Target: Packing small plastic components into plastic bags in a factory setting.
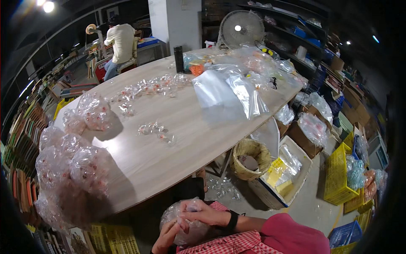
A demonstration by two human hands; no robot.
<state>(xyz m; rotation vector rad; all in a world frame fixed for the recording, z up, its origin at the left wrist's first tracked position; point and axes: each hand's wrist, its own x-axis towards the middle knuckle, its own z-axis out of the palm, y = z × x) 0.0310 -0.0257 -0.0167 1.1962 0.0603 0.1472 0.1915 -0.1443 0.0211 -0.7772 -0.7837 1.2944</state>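
Observation:
Over my lap, below the table's near edge, I have a see-through plastic bag (192,235) that bulges with its contents. My left hand (168,235) grips it from the left, and my right hand (204,213) pinches its gathered top. The two hands nearly meet at the fingertips, and what is inside the bag is too blurred to make out. Above them is the wooden-topped table (169,178). A small cluster of shiny little packets (153,128) lies there, with a longer spread of similar packets (154,86) behind it.
Stuffed see-through bags (89,167) pile at the table's left end. Flat plastic sheets (218,93), a black bottle (178,59) and a fan (242,29) are farther back. A lined bin (250,148), white tub (302,163) and yellow crate (338,175) stand right. A person (122,44) sits far left.

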